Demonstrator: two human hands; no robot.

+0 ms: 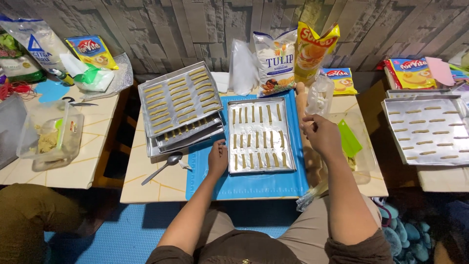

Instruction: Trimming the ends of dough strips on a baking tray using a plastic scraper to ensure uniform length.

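A metal baking tray (262,168) lies on a blue mat (254,186) in front of me, with rows of thin dough sticks (259,139) on it. My left hand (217,157) rests at the tray's left edge, fingers curled and touching the rim. My right hand (320,134) hovers just right of the tray with fingertips pinched together; I cannot tell whether a small piece of dough is in them. A wooden rolling pin (300,100) lies along the tray's right side, partly hidden by my right hand.
Stacked trays (178,105) filled with dough sticks sit to the left, a spoon (163,167) below them. Bags of flour and ingredients (276,58) stand at the back. Another tray (427,129) is on the right table. A plastic box (49,139) with dough sits left. A green scraper (349,139) lies right.
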